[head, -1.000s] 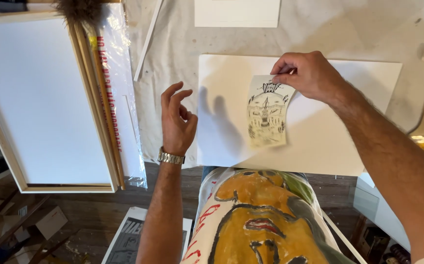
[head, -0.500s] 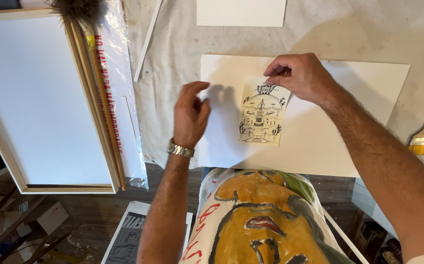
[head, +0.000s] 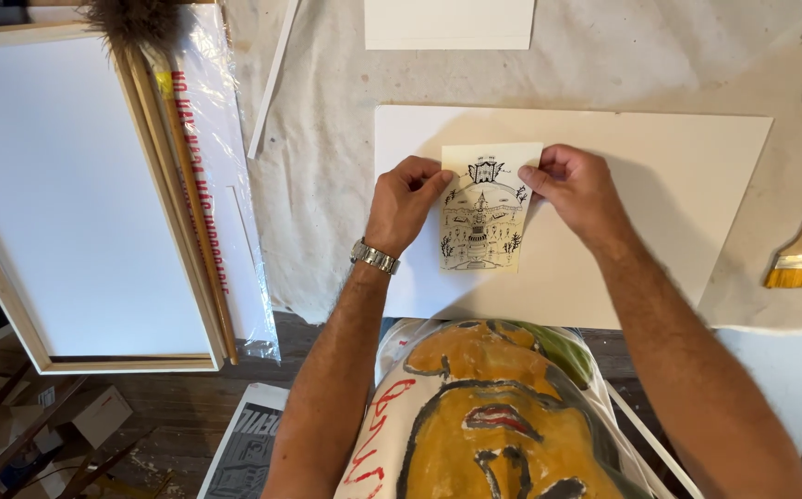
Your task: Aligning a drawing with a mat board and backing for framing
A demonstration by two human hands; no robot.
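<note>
small ink drawing (head: 481,209) — flat on white board (head: 660,185), long axis 12-to-6 | left hand (head: 406,199) pinches its 9 o'clock edge | right hand (head: 577,189) pinches its 3 o'clock edge — both equally near

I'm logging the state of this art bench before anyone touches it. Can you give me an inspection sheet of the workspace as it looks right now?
Surface: table under a pale, stained drop cloth.
Job's things: small cream paper with a black ink drawing, lying on a large white board.
Clutter: flat paintbrush at the right; white sheet at the top edge; thin white strip.
Grips: left hand pinches the paper's left edge, a wristwatch on its wrist; right hand pinches the right edge.
Cables: nothing seen.
Surroundings: blank stretched canvases at the left, one plastic-wrapped; a painted canvas below.
</note>
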